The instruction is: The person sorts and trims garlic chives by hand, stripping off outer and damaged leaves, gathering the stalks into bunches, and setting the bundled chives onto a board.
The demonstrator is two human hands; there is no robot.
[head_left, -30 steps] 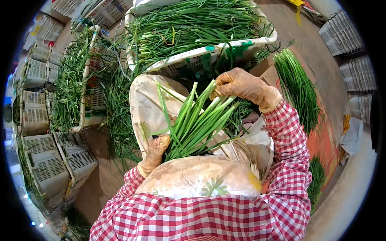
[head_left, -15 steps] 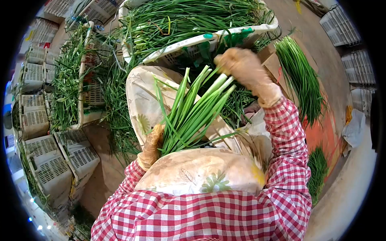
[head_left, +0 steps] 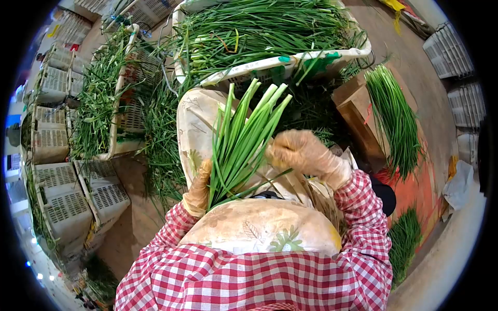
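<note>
My gloved left hand (head_left: 199, 189) is wrapped round a bunch of garlic chives (head_left: 241, 135), held over my lap with the pale stem ends pointing up and away. My right hand (head_left: 301, 154), also gloved, is just right of the bunch. Its fingers are curled in and slightly blurred, and what they grip, if anything, is hidden. A loose blade sticks out to the right below the bunch. Under my hands lies a stained, leaf-patterned apron (head_left: 264, 220).
Ahead stands a white crate (head_left: 275, 63) heaped with chives. Another crate (head_left: 118, 98) with loose greens is on the left. At right, a neat chive bundle (head_left: 397, 122) lies on a cardboard box (head_left: 358, 116), with more chives (head_left: 405, 243) nearer. Stacked crates (head_left: 57, 199) line the left.
My right hand has moved down and toward me, from the stem tops to the bunch's right side. The bunch stays in my left hand and stands more upright. The view has shifted slightly.
</note>
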